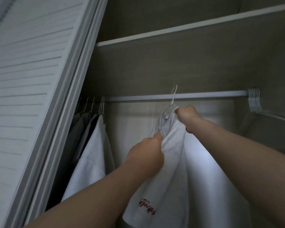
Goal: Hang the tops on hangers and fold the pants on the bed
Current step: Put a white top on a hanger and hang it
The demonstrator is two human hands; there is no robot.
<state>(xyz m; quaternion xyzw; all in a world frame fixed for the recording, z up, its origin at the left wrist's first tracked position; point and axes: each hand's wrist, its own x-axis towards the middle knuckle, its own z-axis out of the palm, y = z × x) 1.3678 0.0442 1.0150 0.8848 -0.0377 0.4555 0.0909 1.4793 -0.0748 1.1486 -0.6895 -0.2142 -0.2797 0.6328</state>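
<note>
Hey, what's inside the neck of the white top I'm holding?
A white hanger; only its hook shows, up at the closet rail. The white top hides its arms.

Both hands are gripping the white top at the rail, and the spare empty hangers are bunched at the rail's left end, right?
Not quite. The head view shows the empty hangers bunched at the right end of the rail; the left end carries garments already hung. The left hand and right hand do both grip the white top.
</note>
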